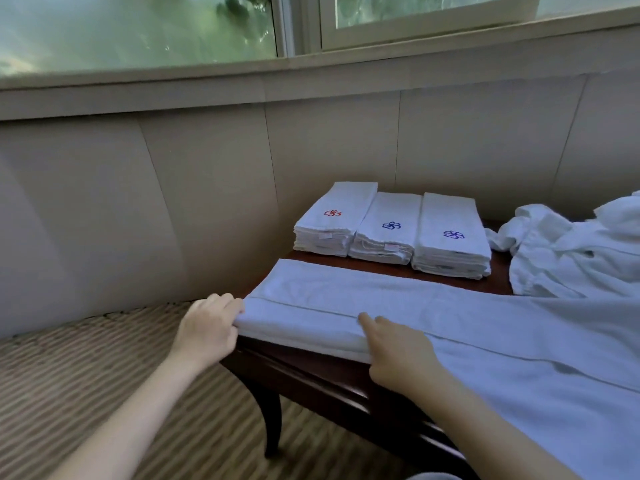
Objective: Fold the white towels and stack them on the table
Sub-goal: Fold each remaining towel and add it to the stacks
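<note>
A long white towel (467, 327) lies folded lengthwise across the dark wooden table (311, 368), running from the left edge off to the right. My left hand (207, 327) grips the towel's left end at the table's corner. My right hand (398, 351) rests on the towel's near edge, fingers pressed on the fold. Behind the towel stand three stacks of folded white towels: one with a red emblem (334, 220), two with blue emblems (389, 230) (450, 237).
A heap of unfolded white towels (571, 251) lies at the back right of the table. A padded beige wall (207, 188) and a window (138, 29) rise behind. Striped carpet (86, 375) covers the floor to the left.
</note>
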Demonstrator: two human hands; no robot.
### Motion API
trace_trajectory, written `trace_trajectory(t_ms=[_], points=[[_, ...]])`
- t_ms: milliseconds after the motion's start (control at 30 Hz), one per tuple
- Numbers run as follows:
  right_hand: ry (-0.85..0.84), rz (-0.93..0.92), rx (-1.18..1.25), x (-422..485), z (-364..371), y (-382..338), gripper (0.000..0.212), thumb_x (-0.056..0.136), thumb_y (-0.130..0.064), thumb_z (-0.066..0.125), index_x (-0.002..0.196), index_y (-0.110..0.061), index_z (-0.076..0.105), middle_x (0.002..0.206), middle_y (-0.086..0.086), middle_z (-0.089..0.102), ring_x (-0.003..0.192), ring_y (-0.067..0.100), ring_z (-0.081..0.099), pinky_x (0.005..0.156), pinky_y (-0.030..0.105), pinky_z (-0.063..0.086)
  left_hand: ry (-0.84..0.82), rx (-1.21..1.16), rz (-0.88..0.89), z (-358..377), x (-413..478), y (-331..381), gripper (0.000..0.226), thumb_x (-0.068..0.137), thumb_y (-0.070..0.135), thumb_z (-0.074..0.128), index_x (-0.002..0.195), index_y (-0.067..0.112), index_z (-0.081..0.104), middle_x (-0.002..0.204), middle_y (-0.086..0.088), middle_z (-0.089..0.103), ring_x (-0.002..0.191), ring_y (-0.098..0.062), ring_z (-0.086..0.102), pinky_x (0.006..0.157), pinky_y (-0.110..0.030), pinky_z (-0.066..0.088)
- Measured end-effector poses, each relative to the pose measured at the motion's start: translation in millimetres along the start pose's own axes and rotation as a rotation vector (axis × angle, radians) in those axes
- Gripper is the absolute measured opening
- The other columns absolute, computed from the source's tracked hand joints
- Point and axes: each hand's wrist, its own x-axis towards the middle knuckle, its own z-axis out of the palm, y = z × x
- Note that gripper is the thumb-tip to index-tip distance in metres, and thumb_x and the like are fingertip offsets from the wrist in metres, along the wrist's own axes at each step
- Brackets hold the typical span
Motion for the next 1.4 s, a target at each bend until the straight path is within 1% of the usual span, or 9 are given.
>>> trace_trajectory(t_ms=[133, 233, 400, 500, 600, 733, 1033, 1233, 1400], points=[[-0.026, 0.17, 0.11, 9.3, -12.0, 44.4, 0.052, 0.077, -0.009, 0.043, 0.126, -0.024, 0.037, 0.117, 0.002, 0.055, 0.103, 0.028, 0.056, 0.067, 0.03, 0.038, -0.313, -0.352, -0.26, 13.4, 6.1, -27.2, 0.016, 0.066, 0.002, 0.051, 0.063, 0.018, 0.048, 0.072, 0.007, 0.048, 0.071, -0.019, 0.044, 0.064, -0.031, 0.028], [-0.023, 0.241, 0.288, 17.7, -9.8, 61.6, 0.045, 0.08, -0.006, 0.043, 0.121, -0.024, 0.046, 0.11, 0.002, 0.056, 0.102, 0.025, 0.053, 0.075, 0.03, 0.043, -0.229, -0.937, -0.479, 11.3, 14.3, -29.4, 0.006, 0.057, 0.009, 0.044, 0.062, 0.009, 0.047, 0.055, 0.007, 0.047, 0.059, -0.015, 0.041, 0.055, -0.027, 0.031], [0.155, 0.34, 0.47, 37.8, -20.1, 98.8, 0.01, 0.089, -0.011, 0.056, 0.091, -0.013, 0.066, 0.085, 0.002, 0.059, 0.088, 0.023, 0.056, 0.065, 0.028, 0.034, -0.112, -1.205, -0.572, 19.8, 48.1, -40.7, 0.012, 0.092, 0.003, 0.056, 0.086, 0.011, 0.063, 0.071, 0.001, 0.062, 0.064, -0.007, 0.055, 0.058, -0.018, 0.043], [0.151, 0.355, 0.397, 61.0, -33.0, 120.4, 0.031, 0.092, -0.022, 0.058, 0.066, -0.006, 0.059, 0.063, 0.004, 0.055, 0.064, 0.02, 0.05, 0.052, 0.029, 0.029, -0.102, -1.315, -0.708, 35.5, 88.2, -43.7, 0.025, 0.096, 0.026, 0.054, 0.08, 0.008, 0.061, 0.077, -0.012, 0.053, 0.071, -0.02, 0.048, 0.062, -0.031, 0.036], [0.096, 0.374, 0.247, 91.4, -31.8, 131.7, 0.042, 0.095, -0.03, 0.054, 0.056, -0.016, 0.044, 0.067, 0.006, 0.057, 0.068, 0.022, 0.052, 0.053, 0.029, 0.032, -0.125, -1.188, -0.76, 60.0, 132.5, -38.7, 0.032, 0.098, 0.032, 0.051, 0.078, 0.007, 0.052, 0.075, -0.011, 0.045, 0.07, -0.02, 0.04, 0.061, -0.03, 0.028], [-0.018, 0.437, 0.094, 115.9, -0.5, 140.1, 0.027, 0.095, -0.041, 0.048, 0.083, -0.018, 0.049, 0.107, 0.008, 0.063, 0.097, 0.027, 0.058, 0.076, 0.032, 0.047, -0.355, -0.417, -0.636, 107.2, 154.7, -29.3, 0.038, 0.1, 0.038, 0.039, 0.071, 0.014, 0.043, 0.077, -0.005, 0.053, 0.074, -0.025, 0.048, 0.062, -0.031, 0.034], [0.078, 0.519, 0.125, 100.1, 13.3, 169.2, 0.034, 0.092, -0.046, 0.052, 0.074, -0.02, 0.038, 0.091, 0.001, 0.056, 0.084, 0.023, 0.052, 0.068, 0.032, 0.042, -0.413, 0.382, -0.275, 121.3, 164.0, 8.2, 0.028, 0.092, 0.016, 0.048, 0.119, 0.019, 0.042, 0.113, -0.002, 0.049, 0.101, -0.021, 0.053, 0.076, -0.031, 0.043], [-0.03, 0.647, -0.005, 28.0, -6.6, 189.5, 0.01, 0.089, -0.015, 0.04, 0.098, -0.017, 0.045, 0.113, 0.006, 0.051, 0.107, 0.028, 0.05, 0.077, 0.033, 0.041, -0.628, -0.29, -0.114, 118.8, 179.9, 174.9, 0.038, 0.098, 0.039, 0.034, 0.132, 0.026, 0.046, 0.132, -0.006, 0.046, 0.125, -0.027, 0.039, 0.1, -0.042, 0.033], [-0.219, 0.685, -0.056, -72.6, -49.4, 226.7, 0.008, 0.086, -0.018, 0.047, 0.082, -0.024, 0.05, 0.121, 0.009, 0.058, 0.112, 0.025, 0.054, 0.08, 0.028, 0.041, -0.495, -0.278, -0.041, 121.8, 162.9, 237.4, 0.039, 0.095, 0.036, 0.034, 0.133, 0.032, 0.044, 0.135, 0.002, 0.047, 0.13, -0.017, 0.037, 0.106, -0.044, 0.025]])
